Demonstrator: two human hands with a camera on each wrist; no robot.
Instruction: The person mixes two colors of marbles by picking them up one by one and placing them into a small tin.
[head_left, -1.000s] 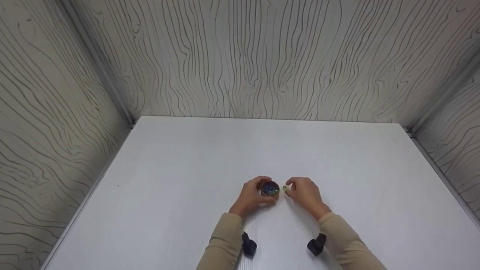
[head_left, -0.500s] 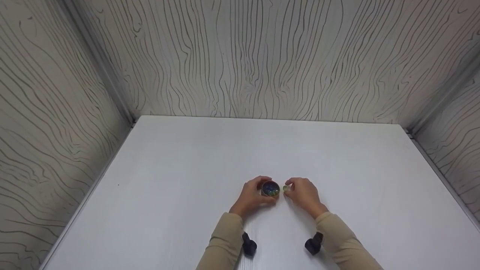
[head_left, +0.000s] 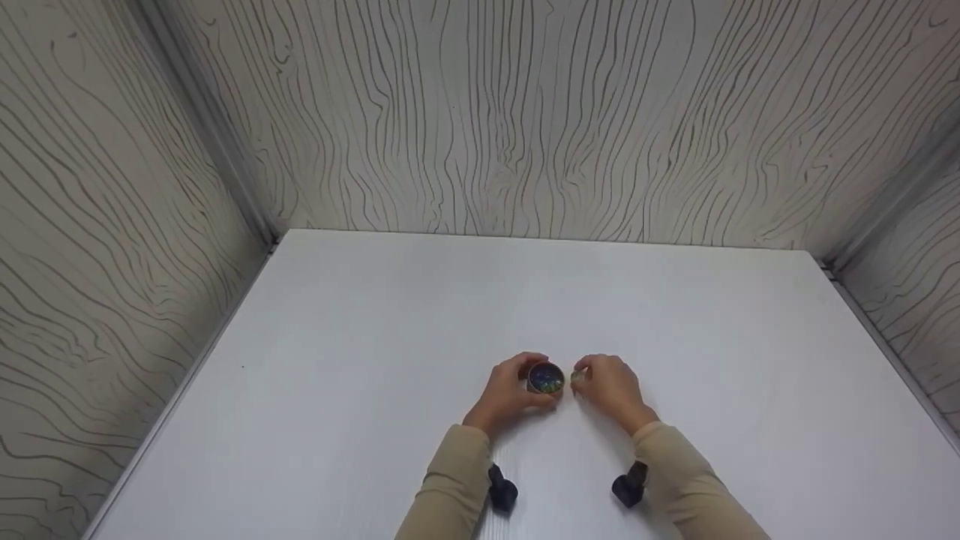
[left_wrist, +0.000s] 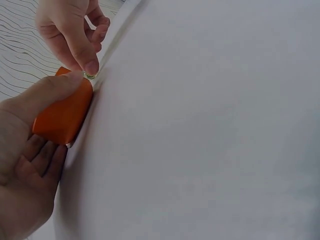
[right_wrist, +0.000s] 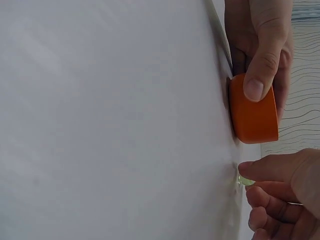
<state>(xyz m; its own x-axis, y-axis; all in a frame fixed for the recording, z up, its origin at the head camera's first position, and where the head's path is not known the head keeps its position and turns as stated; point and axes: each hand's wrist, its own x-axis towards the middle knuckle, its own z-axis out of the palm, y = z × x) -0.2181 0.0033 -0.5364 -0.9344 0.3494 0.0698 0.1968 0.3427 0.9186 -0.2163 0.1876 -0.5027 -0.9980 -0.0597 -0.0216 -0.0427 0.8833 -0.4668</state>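
In the head view my left hand [head_left: 512,390] grips a small round cup [head_left: 546,378], orange outside with a dark inside. Blue and green glassy bits show in it. The left wrist view has my thumb along the side of the orange cup [left_wrist: 65,112], with fingers on its other side. Just right of the cup, my right hand [head_left: 611,386] pinches a small clear, pale green marble [right_wrist: 246,180] between thumb and forefinger. That marble sits close to the tabletop, apart from the cup, and my fingers partly cover it.
Both hands work over a large white table [head_left: 375,337]. Wood-grain patterned panels [head_left: 480,112] stand behind it and at the sides. A black wrist-camera mount [head_left: 502,491] sticks out by the left sleeve, and another black mount [head_left: 628,486] by the right.
My right fingers have closed further over the green marble, which shows less now. The left hand keeps its grip on the cup. The whole head view has shifted slightly.
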